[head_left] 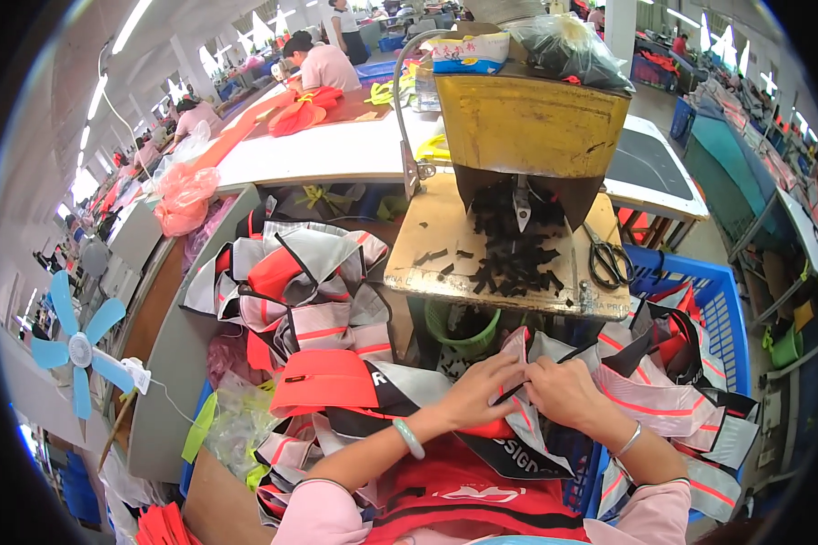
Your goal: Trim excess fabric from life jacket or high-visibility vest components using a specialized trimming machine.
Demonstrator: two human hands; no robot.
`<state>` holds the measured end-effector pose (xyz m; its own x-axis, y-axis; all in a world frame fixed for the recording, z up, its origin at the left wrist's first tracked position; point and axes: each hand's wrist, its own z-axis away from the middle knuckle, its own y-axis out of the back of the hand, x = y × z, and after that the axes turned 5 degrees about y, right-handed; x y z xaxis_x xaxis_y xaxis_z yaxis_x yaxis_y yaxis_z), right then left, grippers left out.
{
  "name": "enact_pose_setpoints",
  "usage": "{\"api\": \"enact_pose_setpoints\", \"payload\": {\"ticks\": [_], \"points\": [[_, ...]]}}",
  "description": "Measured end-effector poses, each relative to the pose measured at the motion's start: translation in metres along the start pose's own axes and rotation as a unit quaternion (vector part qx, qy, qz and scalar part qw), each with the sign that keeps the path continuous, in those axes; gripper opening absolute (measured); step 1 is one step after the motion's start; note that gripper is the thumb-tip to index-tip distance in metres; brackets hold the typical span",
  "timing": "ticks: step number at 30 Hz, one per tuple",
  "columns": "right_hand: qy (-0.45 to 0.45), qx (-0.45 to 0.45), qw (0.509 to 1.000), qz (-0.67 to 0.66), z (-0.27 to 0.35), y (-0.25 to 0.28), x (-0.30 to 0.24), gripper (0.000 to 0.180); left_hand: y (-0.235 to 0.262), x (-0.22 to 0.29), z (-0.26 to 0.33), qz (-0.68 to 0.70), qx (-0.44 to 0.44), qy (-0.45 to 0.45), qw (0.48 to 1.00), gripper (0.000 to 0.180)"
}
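Note:
My left hand [483, 392] and my right hand [562, 392] meet over my lap, below the front edge of a wooden work board. Each pinches the black edge of a grey fabric piece [523, 420] with a coral stripe; the fingertips partly hide the spot they grip. A black fabric panel with white lettering [516, 457] hangs beneath my hands. To the left of my left hand lies a coral fabric panel [323, 381] with a short black strip on it. My red apron [463, 500] shows under my forearms.
A yellow metal machine [532, 123] stands over the wooden board [436, 227], which carries black scraps [513, 263] and black-handled scissors [606, 259]. A green bin [463, 336] sits below. Fabric pieces fill a blue basket [732, 291] at right and a pile [314, 272] at left, near a blue fan [80, 350].

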<state>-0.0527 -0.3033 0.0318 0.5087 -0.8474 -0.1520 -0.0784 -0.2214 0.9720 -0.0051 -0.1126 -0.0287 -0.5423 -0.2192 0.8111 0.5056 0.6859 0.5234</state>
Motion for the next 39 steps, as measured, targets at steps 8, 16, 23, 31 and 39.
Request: {"api": "enact_pose_setpoints", "payload": {"ticks": [8, 16, 23, 31, 39], "points": [[0.026, 0.005, 0.992, -0.127, 0.003, 0.017, -0.013, 0.014, -0.015, -0.025, 0.009, -0.009, 0.078, -0.086, 0.993, 0.054], [-0.014, -0.009, 0.971, -0.238, 0.012, 0.026, -0.013, 0.023, 0.011, -0.016, 0.026, 0.161, -0.095, -0.028, 0.982, 0.024], [-0.050, 0.054, 0.996, -0.052, -0.005, 0.010, -0.002, 0.019, 0.035, -0.002, -0.008, 0.106, -0.078, 0.057, 0.990, 0.031], [-0.048, 0.154, 0.948, -0.273, -0.039, 0.023, 0.034, 0.022, 0.082, 0.015, -0.040, 0.063, -0.016, 0.089, 0.994, 0.023], [-0.140, 0.146, 0.919, -0.337, -0.071, 0.042, 0.059, 0.026, 0.119, 0.017, -0.096, 0.047, -0.038, 0.183, 0.981, 0.027]]}}
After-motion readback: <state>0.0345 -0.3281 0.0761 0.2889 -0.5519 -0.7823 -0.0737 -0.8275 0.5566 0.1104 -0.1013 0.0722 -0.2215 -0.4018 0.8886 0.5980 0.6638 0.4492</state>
